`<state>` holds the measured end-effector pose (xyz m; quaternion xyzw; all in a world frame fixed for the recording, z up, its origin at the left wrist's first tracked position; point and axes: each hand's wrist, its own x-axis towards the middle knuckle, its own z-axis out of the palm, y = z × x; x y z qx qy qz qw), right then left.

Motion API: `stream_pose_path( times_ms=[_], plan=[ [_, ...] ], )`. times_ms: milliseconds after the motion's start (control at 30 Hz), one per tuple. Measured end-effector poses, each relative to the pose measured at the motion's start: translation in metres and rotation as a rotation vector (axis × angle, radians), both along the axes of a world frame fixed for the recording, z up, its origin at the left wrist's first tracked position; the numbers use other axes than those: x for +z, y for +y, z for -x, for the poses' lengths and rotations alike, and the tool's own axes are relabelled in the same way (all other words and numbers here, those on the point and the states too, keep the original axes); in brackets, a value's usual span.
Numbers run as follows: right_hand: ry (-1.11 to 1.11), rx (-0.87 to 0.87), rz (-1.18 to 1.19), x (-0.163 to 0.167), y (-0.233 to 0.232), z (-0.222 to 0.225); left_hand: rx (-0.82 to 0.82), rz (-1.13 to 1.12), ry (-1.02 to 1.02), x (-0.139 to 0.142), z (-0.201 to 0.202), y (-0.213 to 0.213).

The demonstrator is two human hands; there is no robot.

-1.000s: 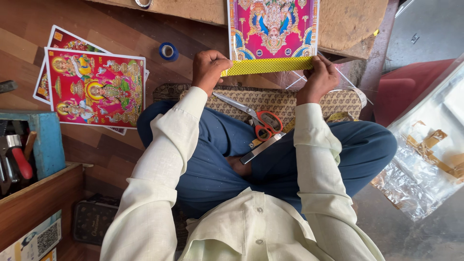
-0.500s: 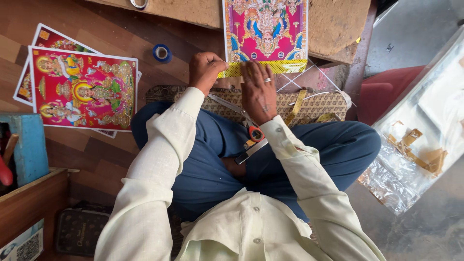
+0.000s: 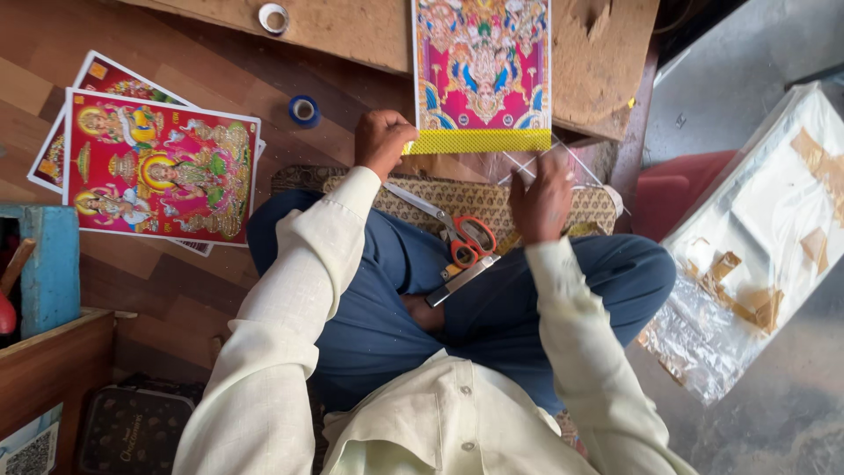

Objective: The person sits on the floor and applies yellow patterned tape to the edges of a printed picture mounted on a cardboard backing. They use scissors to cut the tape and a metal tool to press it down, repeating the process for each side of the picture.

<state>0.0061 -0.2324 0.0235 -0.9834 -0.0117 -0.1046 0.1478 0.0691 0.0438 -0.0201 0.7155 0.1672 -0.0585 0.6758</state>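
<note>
Change since half a second ago: my right hand (image 3: 541, 200) has come off the yellow strip (image 3: 479, 141) at the bottom of the picture (image 3: 482, 66) and now sits lower, over the clear plastic film (image 3: 549, 163) by the picture's right corner. A second ago both hands were pinching that strip at its two ends; now only the left does. My read: the strip edge is seated, and the work has shifted to the loose film at that corner.

Grip now:
- Left hand (image 3: 382, 141): curled nearly closed, fingertips pinning the left end of the yellow strip against the wooden board (image 3: 352, 31). Firm hold, not a fist.
- Right hand: fingers bent, knuckles up, touching the film. Can't tell whether it pinches the film or only presses it; fingertips are hidden under the hand.

Picture lies flat on the board, straight ahead of my knees, bottom edge towards me.

Scissors (image 3: 457, 233) with orange handles rest closed on my lap, untouched, a flat metal blade (image 3: 462, 281) just beside them. Blue tape roll (image 3: 304, 111) sits on the floor left of my left hand; stack of prints (image 3: 158, 167) further left.
</note>
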Motion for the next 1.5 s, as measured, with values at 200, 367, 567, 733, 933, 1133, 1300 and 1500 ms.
stream_pose_path(
  times_ms=[200,367,567,733,933,1133,1300,1500],
  plan=[
    [0.263,0.384,-0.120,0.001,0.038,0.094,0.009,-0.160,-0.003,-0.014,-0.002,-0.002],
    [0.334,0.271,-0.113,0.005,0.047,0.093,-0.003,-0.540,-0.224,-0.031,-0.002,-0.006],
    [0.714,0.207,-0.652,0.020,0.049,0.089,-0.021,-0.379,-0.727,-0.032,0.005,-0.015],
    [1.170,-0.073,-1.477,0.035,0.057,0.121,-0.183,-0.557,-0.335,-0.012,0.007,0.001],
    [0.975,0.113,-1.542,0.024,0.085,0.123,-0.235,-0.398,-0.298,0.005,-0.001,0.010],
    [0.916,-0.064,-1.509,0.014,0.110,0.096,-0.247,-0.365,-0.299,-0.008,-0.008,0.012],
    [0.832,-0.006,-1.484,0.015,0.116,0.083,-0.235,-0.337,-0.333,-0.020,-0.009,0.012],
    [0.828,0.001,-1.523,0.011,0.116,0.076,-0.219,-0.289,-0.309,-0.022,-0.010,0.010]
  ],
)
